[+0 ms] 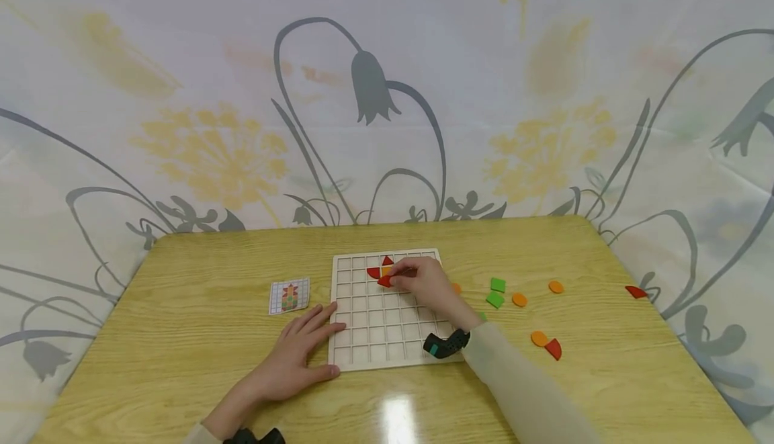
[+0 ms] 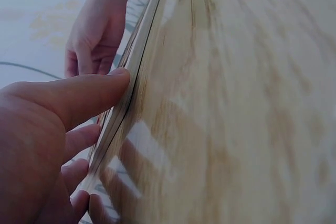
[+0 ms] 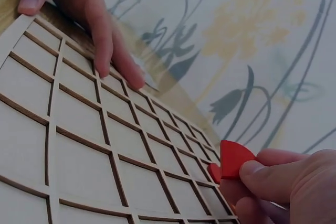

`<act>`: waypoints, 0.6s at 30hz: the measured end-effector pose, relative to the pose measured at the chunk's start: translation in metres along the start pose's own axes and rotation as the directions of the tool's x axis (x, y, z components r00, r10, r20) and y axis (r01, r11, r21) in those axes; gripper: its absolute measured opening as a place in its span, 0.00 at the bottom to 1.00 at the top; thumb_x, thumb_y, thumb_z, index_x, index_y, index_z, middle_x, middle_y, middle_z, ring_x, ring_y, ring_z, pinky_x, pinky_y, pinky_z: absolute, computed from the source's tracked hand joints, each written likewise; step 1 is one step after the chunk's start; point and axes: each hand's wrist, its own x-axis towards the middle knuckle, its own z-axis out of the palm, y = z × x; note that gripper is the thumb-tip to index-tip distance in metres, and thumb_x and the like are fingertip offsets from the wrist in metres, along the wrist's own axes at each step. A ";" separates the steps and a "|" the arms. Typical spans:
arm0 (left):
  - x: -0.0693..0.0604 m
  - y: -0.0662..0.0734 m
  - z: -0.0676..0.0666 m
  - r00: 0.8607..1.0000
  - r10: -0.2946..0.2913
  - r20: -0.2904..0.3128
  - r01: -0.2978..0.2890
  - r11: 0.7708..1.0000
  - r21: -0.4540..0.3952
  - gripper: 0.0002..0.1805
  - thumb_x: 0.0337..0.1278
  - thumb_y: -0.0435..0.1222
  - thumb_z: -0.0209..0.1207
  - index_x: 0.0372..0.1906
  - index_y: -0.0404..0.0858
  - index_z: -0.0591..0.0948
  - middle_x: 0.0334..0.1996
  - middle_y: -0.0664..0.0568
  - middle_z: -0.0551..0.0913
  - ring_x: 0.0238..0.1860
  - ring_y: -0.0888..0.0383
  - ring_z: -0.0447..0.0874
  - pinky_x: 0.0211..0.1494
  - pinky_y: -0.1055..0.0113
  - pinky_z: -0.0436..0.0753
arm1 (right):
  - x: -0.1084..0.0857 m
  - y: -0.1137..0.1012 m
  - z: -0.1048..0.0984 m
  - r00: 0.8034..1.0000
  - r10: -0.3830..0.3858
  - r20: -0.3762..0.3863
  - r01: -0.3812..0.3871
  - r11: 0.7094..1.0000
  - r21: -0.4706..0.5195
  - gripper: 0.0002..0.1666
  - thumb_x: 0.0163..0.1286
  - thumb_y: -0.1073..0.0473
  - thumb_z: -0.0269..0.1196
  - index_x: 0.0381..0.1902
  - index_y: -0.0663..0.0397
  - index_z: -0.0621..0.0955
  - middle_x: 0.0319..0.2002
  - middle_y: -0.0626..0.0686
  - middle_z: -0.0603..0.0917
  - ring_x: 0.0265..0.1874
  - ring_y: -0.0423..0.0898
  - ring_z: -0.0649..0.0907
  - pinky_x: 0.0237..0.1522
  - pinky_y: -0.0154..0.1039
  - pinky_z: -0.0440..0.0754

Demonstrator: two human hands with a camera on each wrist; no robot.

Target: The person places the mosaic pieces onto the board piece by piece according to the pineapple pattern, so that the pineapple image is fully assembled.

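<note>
A pale wooden grid board (image 1: 376, 338) lies on the table. My right hand (image 1: 431, 287) is over its upper part and pinches a red quarter-circle tile (image 3: 234, 159) between thumb and fingers. Just beyond, a red tile (image 1: 373, 273), another red tile (image 1: 388, 260) and an orange tile (image 1: 385, 271) sit in the grid, partly hidden by the hand. At the board's left side my left hand (image 1: 291, 362) rests with fingers spread, the fingertips and thumb touching the edge. In the left wrist view that thumb lies against the board's rim (image 2: 137, 66).
Left of the board is a small pattern card (image 1: 290, 295). To the right lie green squares (image 1: 498, 285), several orange discs (image 1: 519, 299) and a red quarter-circle (image 1: 553, 348). One more red piece (image 1: 635, 291) is near the table's right edge. A flowered curtain (image 1: 387, 162) hangs behind.
</note>
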 end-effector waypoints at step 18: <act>0.001 0.000 0.000 1.000 0.003 -0.002 -0.003 1.000 0.008 0.34 0.60 0.51 0.65 0.70 0.44 0.74 0.78 0.49 0.55 0.77 0.39 0.45 0.69 0.31 0.46 | 0.007 0.005 0.024 1.000 0.027 -0.007 -0.027 0.999 -0.019 0.04 0.65 0.62 0.70 0.36 0.47 0.89 0.38 0.45 0.88 0.41 0.44 0.84 0.48 0.43 0.80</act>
